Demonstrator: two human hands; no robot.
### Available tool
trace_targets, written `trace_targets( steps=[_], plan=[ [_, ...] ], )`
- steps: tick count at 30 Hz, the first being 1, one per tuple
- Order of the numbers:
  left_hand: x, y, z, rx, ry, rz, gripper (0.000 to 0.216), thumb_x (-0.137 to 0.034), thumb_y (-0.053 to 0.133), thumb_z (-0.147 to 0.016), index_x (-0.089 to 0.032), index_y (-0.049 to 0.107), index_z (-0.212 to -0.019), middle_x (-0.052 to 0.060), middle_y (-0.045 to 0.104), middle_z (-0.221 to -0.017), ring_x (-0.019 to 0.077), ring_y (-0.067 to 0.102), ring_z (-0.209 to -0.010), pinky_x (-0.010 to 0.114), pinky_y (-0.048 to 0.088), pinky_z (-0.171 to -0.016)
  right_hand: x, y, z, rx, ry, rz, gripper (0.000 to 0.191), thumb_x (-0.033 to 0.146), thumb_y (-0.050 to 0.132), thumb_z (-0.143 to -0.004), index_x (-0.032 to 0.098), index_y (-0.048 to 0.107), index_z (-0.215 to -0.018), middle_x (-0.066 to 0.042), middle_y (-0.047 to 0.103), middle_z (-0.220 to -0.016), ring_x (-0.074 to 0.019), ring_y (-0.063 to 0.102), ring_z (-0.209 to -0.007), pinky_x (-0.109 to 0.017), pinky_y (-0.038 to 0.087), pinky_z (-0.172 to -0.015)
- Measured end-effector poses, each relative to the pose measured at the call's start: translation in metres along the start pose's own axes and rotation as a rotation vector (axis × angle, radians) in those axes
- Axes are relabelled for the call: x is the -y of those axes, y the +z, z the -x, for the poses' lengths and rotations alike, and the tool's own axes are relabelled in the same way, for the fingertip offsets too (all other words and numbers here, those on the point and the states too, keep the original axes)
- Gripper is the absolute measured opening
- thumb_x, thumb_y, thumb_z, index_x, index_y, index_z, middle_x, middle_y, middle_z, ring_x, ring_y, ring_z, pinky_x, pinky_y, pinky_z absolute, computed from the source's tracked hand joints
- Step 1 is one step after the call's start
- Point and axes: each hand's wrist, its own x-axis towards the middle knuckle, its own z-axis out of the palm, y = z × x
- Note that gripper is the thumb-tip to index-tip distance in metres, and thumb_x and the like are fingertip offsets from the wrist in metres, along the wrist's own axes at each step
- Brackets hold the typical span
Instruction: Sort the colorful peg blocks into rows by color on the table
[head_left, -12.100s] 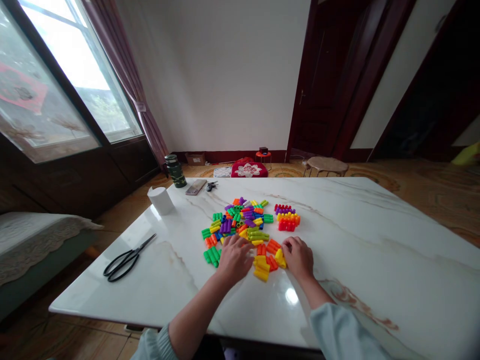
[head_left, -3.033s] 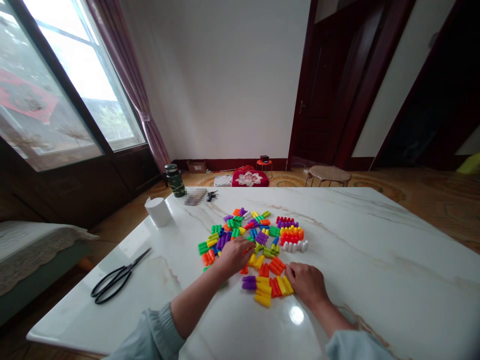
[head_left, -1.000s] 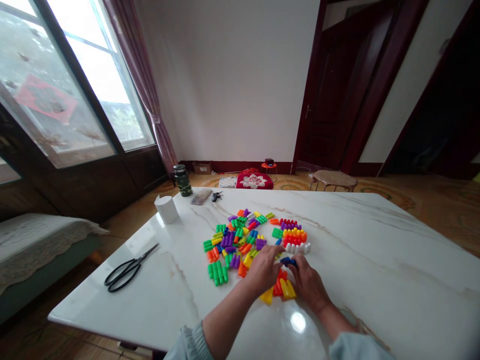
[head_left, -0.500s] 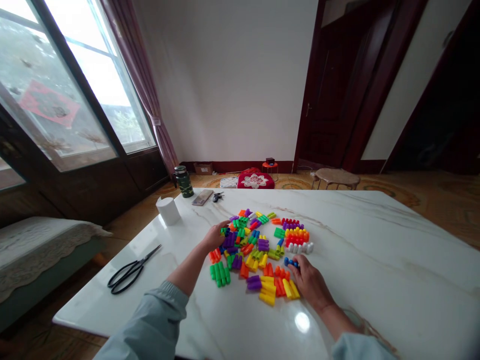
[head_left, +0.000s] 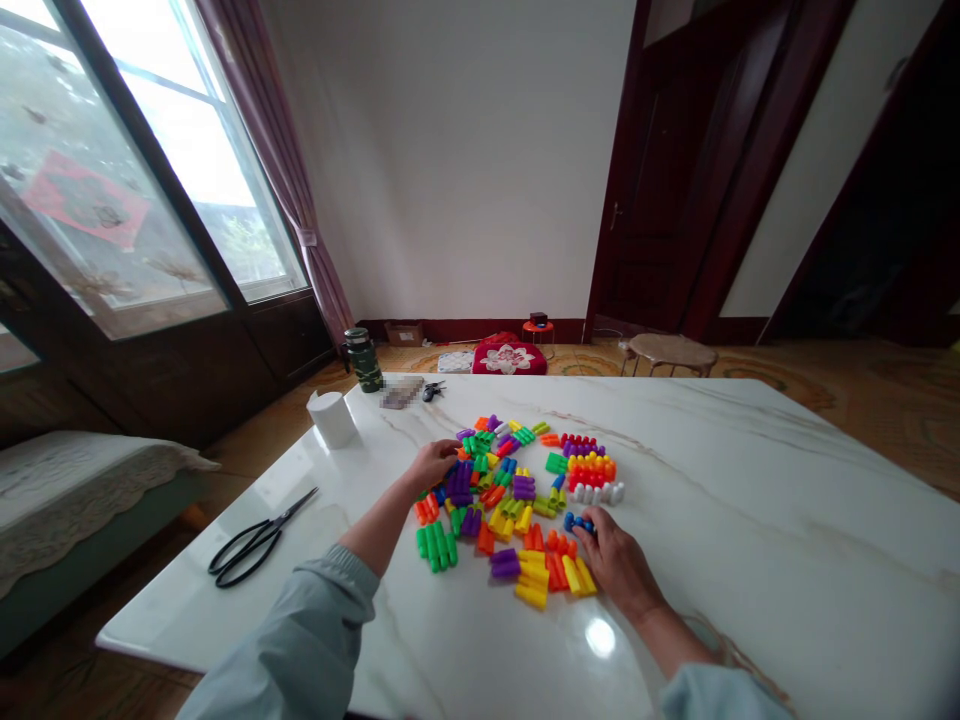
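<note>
Colourful plastic building blocks, each shaped like joined bullet tubes, lie in a loose pile (head_left: 491, 495) on the white marble-patterned table (head_left: 720, 480). My left hand (head_left: 433, 467) rests at the pile's far left edge, fingers curled down among green and blue pieces. Its fingertips are partly hidden, so what they pinch is unclear. Between thumb and fingers, my right hand (head_left: 619, 560) grips a blue block (head_left: 576, 522) low over the table. Rows of red, purple, yellow, orange and white blocks (head_left: 592, 472) stand just beyond it. Yellow blocks (head_left: 579, 576) lie beside its thumb side.
Black-handled scissors (head_left: 255, 545) lie at the left. Farther back stand a white paper roll (head_left: 331, 419) and a dark green flask (head_left: 364, 360), near a blurred phone (head_left: 402, 392) and keys (head_left: 432, 391). A string (head_left: 739, 655) lies by my right forearm.
The view has shifted slightly. My left hand stays at the pile's left edge with its fingers a little lower among the blocks. My right hand still holds the blue block.
</note>
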Motion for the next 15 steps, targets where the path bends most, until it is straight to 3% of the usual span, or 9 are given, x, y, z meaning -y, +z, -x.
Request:
trace_targets(
  steps=[3, 6, 15],
  plan=[
    [-0.009, 0.0, -0.001, 0.071, 0.004, -0.077, 0.052, -0.024, 0.061, -0.073, -0.017, 0.062, -0.125, 0.006, 0.072, -0.108, 0.02, 0.067, -0.092, 0.027, 0.053, -0.077, 0.0, 0.0, 0.0, 0.004, 0.005, -0.004, 0.017, 0.032, 0.042, -0.095, 0.021, 0.053, -0.096, -0.006, 0.068, -0.083, -0.02, 0.07, -0.069, -0.028, 0.053, -0.06],
    [-0.018, 0.005, -0.002, 0.11, -0.002, -0.197, 0.057, -0.025, 0.071, -0.063, -0.02, 0.066, -0.119, 0.006, 0.07, -0.108, 0.0241, 0.066, -0.096, 0.03, 0.052, -0.083, 0.0, 0.0, 0.0, 0.005, 0.014, -0.003, 0.016, 0.032, 0.042, -0.094, 0.021, 0.054, -0.095, -0.005, 0.068, -0.083, -0.0194, 0.069, -0.068, -0.028, 0.053, -0.059],
    [-0.031, 0.022, -0.013, 0.152, -0.016, -0.385, 0.06, -0.026, 0.077, -0.056, -0.023, 0.067, -0.115, 0.007, 0.067, -0.113, 0.0274, 0.063, -0.104, 0.033, 0.049, -0.091, -0.001, -0.001, 0.001, 0.023, 0.022, -0.001, 0.018, 0.034, 0.041, -0.095, 0.021, 0.054, -0.095, -0.006, 0.069, -0.083, -0.02, 0.069, -0.069, -0.029, 0.053, -0.06]
  ],
)
